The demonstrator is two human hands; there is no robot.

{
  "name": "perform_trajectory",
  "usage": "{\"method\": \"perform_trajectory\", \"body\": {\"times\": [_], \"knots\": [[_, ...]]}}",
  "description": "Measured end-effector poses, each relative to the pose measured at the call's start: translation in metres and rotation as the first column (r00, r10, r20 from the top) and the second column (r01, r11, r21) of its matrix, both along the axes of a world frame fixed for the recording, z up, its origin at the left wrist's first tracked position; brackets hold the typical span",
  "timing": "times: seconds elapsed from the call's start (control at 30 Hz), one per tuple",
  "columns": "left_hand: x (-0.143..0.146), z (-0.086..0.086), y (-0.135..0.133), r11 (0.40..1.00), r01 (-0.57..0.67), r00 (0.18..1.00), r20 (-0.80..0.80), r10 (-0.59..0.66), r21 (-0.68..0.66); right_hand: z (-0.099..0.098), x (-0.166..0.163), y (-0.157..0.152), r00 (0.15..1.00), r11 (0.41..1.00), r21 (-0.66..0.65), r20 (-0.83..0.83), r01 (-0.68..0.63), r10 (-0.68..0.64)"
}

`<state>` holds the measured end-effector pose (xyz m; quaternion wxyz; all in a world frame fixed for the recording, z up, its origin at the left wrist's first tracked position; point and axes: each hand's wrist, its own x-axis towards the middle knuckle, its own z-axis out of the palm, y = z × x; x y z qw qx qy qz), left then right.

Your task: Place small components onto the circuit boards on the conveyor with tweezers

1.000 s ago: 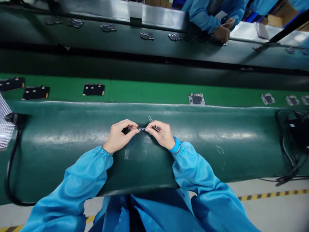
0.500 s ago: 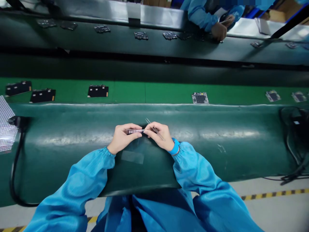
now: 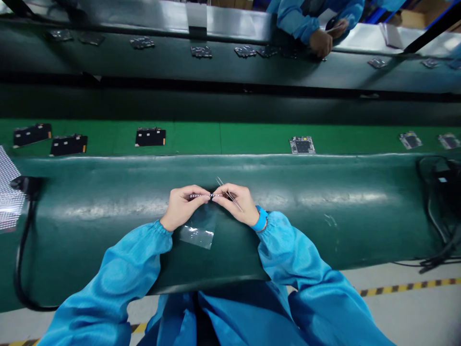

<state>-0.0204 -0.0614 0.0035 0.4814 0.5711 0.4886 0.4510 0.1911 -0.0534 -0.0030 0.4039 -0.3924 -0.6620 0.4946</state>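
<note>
My left hand (image 3: 183,205) pinches a thin strip with a row of pale dots (image 3: 198,195) between thumb and fingers. The strip is seen nearly edge-on. Thumb and fingertips of my right hand (image 3: 238,204) are closed at the strip's right end, close to the left fingertips. Thin metal tweezers (image 3: 230,197) lie across the right hand, held in it with their tips pointing up and left. Under the strip a clear plastic film (image 3: 197,236) shows against the green work surface; whether it is joined to the strip I cannot tell.
Black boards (image 3: 150,137) and bare circuit boards (image 3: 302,144) lie on the green belt (image 3: 201,137) ahead. A dotted sheet (image 3: 9,192) and a black plug cable (image 3: 27,240) are at left, more cables (image 3: 441,235) at right. Across the line, a co-worker's hands (image 3: 320,43) handle something.
The strip has tilted more edge-on, and my fingertips have come closer together. The clear film catches more light. Boards on the near belt have shifted right; those on the far line appear further left.
</note>
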Motion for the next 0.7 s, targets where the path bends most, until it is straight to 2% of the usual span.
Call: {"method": "perform_trajectory", "body": {"times": [0.33, 0.47, 0.53, 0.57, 0.63, 0.7], "knots": [[0.001, 0.000, 0.002, 1.000, -0.003, 1.000, -0.014, 0.003, 0.006, -0.003, 0.001, 0.000, 0.999, 0.999, 0.024, 0.024, 0.034, -0.034], [-0.003, -0.003, 0.007, 0.998, -0.057, 0.998, 0.002, 0.057, -0.003, 0.002, 0.006, 0.005, 0.983, 0.984, 0.043, -0.066, 0.173, -0.170], [-0.007, -0.006, 0.011, 0.994, -0.108, 0.994, 0.009, 0.108, -0.008, 0.017, 0.003, 0.005, 0.959, 0.971, 0.047, -0.173, 0.235, -0.224], [-0.008, -0.007, 0.013, 0.991, -0.135, 0.991, 0.012, 0.135, -0.012, 0.029, 0.000, 0.002, 0.955, 0.974, 0.056, -0.216, 0.220, -0.203], [-0.011, -0.010, 0.016, 0.984, -0.175, 0.984, 0.020, 0.176, -0.024, 0.060, -0.010, -0.011, 0.979, 0.990, 0.117, -0.198, 0.075, -0.051], [-0.013, -0.011, 0.017, 0.980, -0.197, 0.980, 0.027, 0.198, -0.038, 0.095, -0.022, -0.034, 0.989, 0.964, 0.224, 0.004, -0.146, 0.149]]}}
